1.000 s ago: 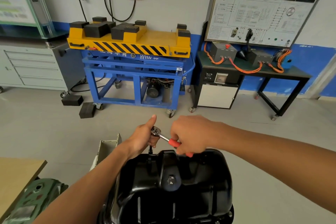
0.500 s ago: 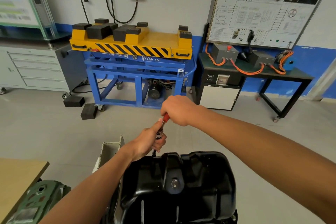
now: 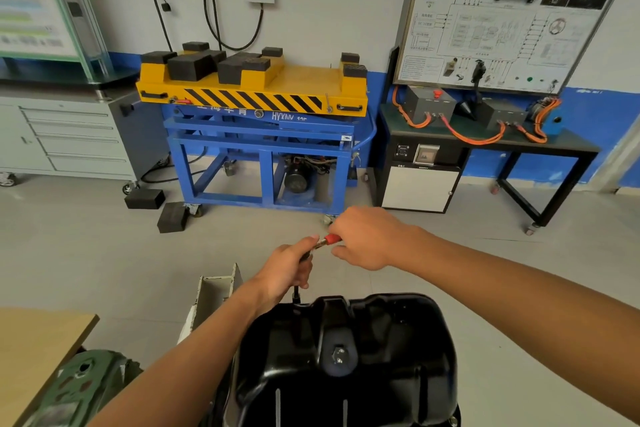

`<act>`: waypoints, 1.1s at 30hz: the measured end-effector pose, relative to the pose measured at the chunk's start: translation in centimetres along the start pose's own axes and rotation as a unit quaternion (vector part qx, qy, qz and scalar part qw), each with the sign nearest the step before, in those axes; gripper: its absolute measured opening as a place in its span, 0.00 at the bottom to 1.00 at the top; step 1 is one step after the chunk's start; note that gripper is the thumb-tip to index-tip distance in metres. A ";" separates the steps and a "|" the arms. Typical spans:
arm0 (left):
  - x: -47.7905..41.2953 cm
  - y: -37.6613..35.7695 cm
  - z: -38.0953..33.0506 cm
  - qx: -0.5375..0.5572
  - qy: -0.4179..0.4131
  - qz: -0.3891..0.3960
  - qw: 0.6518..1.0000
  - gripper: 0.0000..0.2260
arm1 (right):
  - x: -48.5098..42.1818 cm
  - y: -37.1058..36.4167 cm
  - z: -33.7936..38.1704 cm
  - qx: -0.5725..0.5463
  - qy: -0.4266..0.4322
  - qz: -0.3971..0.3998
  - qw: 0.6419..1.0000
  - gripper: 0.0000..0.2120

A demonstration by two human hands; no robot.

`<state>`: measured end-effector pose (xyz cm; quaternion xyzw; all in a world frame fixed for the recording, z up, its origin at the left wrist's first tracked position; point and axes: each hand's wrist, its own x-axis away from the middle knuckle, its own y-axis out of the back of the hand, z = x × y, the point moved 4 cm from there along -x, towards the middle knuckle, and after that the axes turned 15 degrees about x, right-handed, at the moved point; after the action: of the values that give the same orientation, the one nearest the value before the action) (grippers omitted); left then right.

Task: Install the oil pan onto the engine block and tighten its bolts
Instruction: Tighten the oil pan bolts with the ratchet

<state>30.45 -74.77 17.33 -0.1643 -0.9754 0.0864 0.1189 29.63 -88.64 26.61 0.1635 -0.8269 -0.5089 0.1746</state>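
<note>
Here the left hand (image 3: 289,269) curls round the head of the ratchet (image 3: 325,242), whose extension stands upright at the far rim of the black oil pan (image 3: 363,357), low in the foreground. The right hand (image 3: 367,239) grips the ratchet's red handle, just beside the left.

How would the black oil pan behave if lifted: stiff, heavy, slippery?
The oil pan looks like pressed metal, so probably stiff and fairly heavy. Its glossy black finish may feel slippery. Its broad, boxy shape would hardly roll.
</note>
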 end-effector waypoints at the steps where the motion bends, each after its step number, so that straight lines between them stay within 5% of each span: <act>1: 0.0 0.0 -0.1 0.001 0.001 -0.004 1.000 0.26 | 0.5 0.0 0.0 -0.005 -0.001 -0.001 1.000 0.13; 6: 0.2 -0.3 -0.2 0.011 0.016 -0.016 1.000 0.28 | 2.9 0.9 1.1 -0.024 0.007 -0.011 1.000 0.21; 19: 0.7 0.1 -0.7 -0.050 -0.041 -0.033 0.997 0.09 | 3.1 2.9 7.1 -0.192 0.043 -0.029 0.980 0.24; 33: 0.0 -0.6 0.4 -0.028 0.034 0.081 0.996 0.31 | 1.7 2.0 1.3 -0.019 0.046 0.143 0.989 0.19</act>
<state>30.19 -75.41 17.10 -0.2484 -0.9564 0.0626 0.1399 27.32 -87.56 28.12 0.0636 -0.8229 -0.4868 0.2859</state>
